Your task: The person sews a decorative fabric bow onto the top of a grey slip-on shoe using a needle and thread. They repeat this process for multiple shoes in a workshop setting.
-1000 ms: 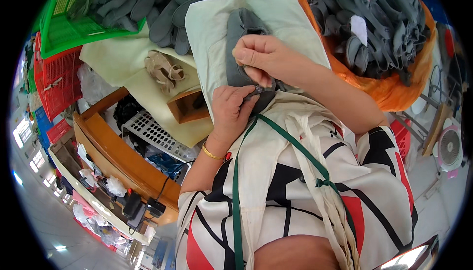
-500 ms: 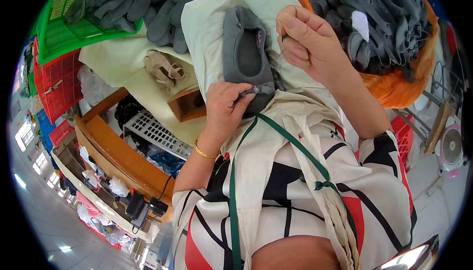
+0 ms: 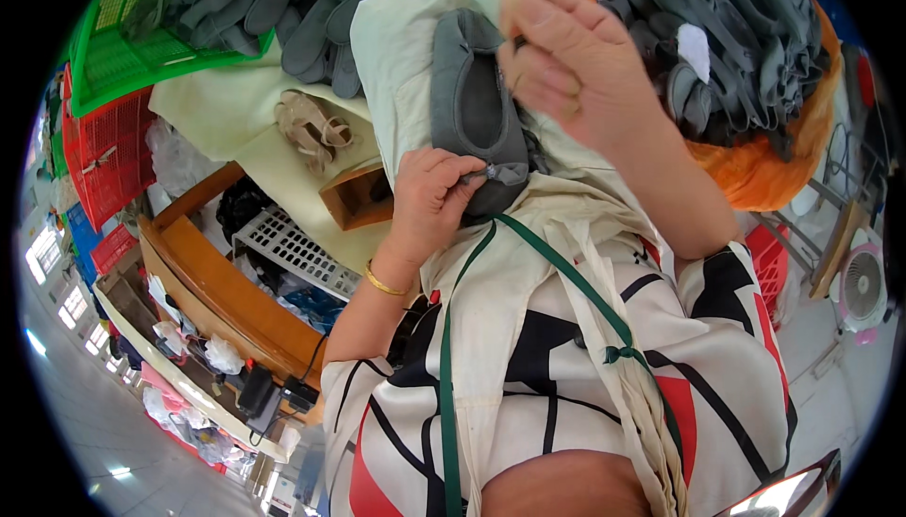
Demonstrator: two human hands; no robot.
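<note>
A grey fabric slipper (image 3: 446, 107) lies on a pale cloth (image 3: 382, 64) over my lap, its opening facing up and its toe toward me. My left hand (image 3: 429, 191) pinches the small grey bow (image 3: 511, 175) on the toe, which has a shiny bead at its middle. Above and right of the slipper, my right hand (image 3: 580, 74) is raised, thumb and fingers pressed together and blurred by motion. Whatever those fingers hold is too small or blurred to see. A dark band shows on one finger.
Grey slippers (image 3: 316, 45) are heaped behind a green basket (image 3: 137, 64). More slippers with bows (image 3: 731, 45) fill an orange sack (image 3: 755, 177) at right. On the left are beige sandals (image 3: 307, 125), a wooden box (image 3: 349, 201), a white perforated tray (image 3: 297, 248) and a red crate (image 3: 109, 154).
My right hand has moved left and up, now partly covering the slipper's far right edge. My left hand keeps its pinch on the bow.
</note>
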